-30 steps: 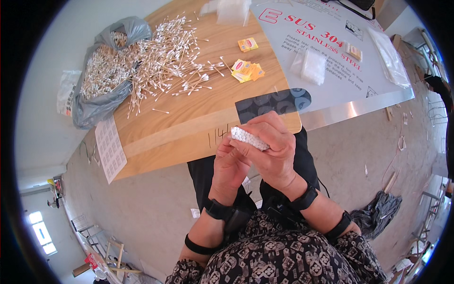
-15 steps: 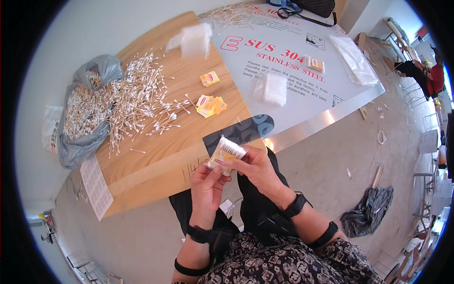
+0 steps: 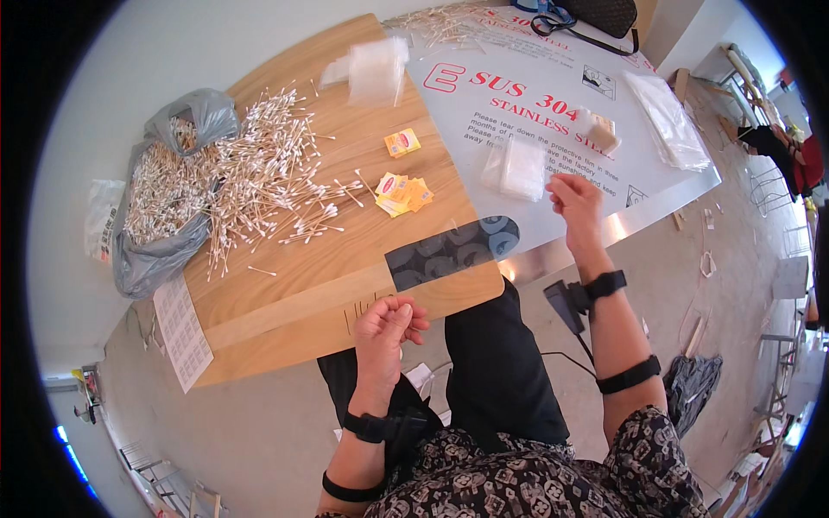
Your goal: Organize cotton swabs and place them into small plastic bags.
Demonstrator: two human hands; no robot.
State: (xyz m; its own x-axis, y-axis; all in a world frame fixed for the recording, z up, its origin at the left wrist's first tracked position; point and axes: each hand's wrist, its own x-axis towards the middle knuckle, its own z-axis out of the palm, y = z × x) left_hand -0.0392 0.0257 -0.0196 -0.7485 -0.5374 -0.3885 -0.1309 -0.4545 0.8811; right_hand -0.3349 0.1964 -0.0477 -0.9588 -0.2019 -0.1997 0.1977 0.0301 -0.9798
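Observation:
My left hand (image 3: 387, 335) hovers at the table's near edge, its fingers curled in and the thumb laid against them, with nothing visible in it. Over the metal sheet, my right hand (image 3: 577, 211) is reaching out with loosely bent fingers slightly apart; it holds nothing I can see. Just left of its fingertips lies a stack of clear plastic bags (image 3: 523, 168). Slightly blurred, a small cotton swab packet (image 3: 599, 129) sits beyond that hand. Yellow printed cards (image 3: 402, 194) lie fanned on the wooden table, with a smaller pile of yellow cards (image 3: 401, 142) behind them.
A heap of loose cotton swabs (image 3: 268, 164) spills from a grey plastic bag (image 3: 155, 268) on the wooden table (image 3: 345, 259). More clear bags (image 3: 378, 73) lie farther back. The film-covered metal sheet (image 3: 449, 112) carries large clear bags (image 3: 665, 121) and a dark handbag (image 3: 600, 15).
The cotton swab packet that both hands held is out of them. My right hand has moved forward and right over the metal sheet; my left hand stays near the table's edge.

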